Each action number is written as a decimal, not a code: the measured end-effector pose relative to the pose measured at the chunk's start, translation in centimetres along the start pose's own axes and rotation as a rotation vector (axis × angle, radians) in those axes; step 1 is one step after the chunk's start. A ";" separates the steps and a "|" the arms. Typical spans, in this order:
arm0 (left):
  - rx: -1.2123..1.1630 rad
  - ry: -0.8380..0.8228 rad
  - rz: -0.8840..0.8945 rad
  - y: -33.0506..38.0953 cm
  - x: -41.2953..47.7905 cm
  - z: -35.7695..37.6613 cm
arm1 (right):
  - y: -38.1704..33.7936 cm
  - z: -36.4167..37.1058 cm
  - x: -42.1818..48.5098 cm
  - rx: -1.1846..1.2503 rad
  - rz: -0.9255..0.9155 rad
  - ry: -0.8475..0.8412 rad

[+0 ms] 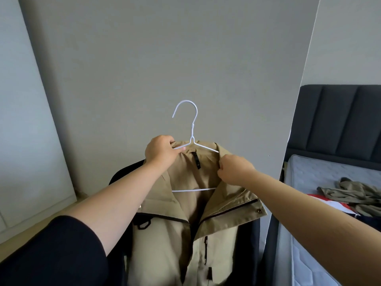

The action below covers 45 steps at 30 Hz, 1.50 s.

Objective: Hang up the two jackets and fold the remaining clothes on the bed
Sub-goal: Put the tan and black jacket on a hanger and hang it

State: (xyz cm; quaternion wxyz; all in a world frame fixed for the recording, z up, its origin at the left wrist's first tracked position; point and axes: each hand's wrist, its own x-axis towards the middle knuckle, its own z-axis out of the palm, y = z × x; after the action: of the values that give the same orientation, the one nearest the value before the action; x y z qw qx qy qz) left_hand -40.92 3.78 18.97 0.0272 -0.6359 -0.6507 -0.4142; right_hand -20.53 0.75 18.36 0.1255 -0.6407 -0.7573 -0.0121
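Progress: 1 beige jacket is on a white wire hanger, not yet hung, held up before a grey wall. Left hand grips the hanger's shoulder w/ the collar; right hand pinches the collar's other side. Dark fabric behind it, poss. jacket no. 2; cannot tell. Left to do: hanging, folding. Bed, at right: bare mattress, dark headboard, unfolded olive garment on red-and-white cloth.

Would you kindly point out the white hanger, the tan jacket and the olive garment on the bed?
white hanger point(192, 129): head view, on its neck.
tan jacket point(165, 240): head view, on its front panel.
olive garment point(354, 191): head view, on its crumpled middle.
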 end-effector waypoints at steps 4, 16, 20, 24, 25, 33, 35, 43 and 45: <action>-0.040 0.002 -0.039 -0.1 -0.2 0.0 | 0.2 0.1 -0.2 -0.124 0.019 0.294; -0.096 -0.003 -0.141 -1.2 0.5 -1.1 | 1.0 2.6 -2.8 0.007 -0.169 0.431; -0.086 -0.007 -0.089 -0.6 -0.8 0.2 | 1.7 1.8 -2.0 0.015 -0.175 0.248; -0.105 0.003 0.010 0.0 -1.2 1.1 | 2.4 0.3 -1.1 0.303 -0.257 0.514; -0.116 0.006 0.027 0.3 -1.3 1.2 | 2.4 0.1 -0.6 0.292 -0.221 0.338; -0.080 -0.130 0.323 1.2 0.2 -0.5 | 3.5 0.3 0.6 0.368 -0.017 0.386; 0.183 -0.105 0.430 0.3 0.2 -0.9 | 3.7 -0.1 0.8 0.350 0.030 0.459; -0.230 -0.620 0.044 -1.4 0.2 -0.6 | 4.5 -0.8 0.8 0.302 0.160 0.548; -0.097 -0.577 0.112 -0.4 0.7 -1.0 | 4.9 -1.4 0.4 0.293 0.159 0.558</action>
State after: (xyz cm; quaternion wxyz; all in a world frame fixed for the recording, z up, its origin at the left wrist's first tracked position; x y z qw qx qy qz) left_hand -41.92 3.82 19.80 -0.1664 -0.7628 -0.5749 -0.2448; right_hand -15.58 1.81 19.09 0.4198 -0.6451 -0.6348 -0.0681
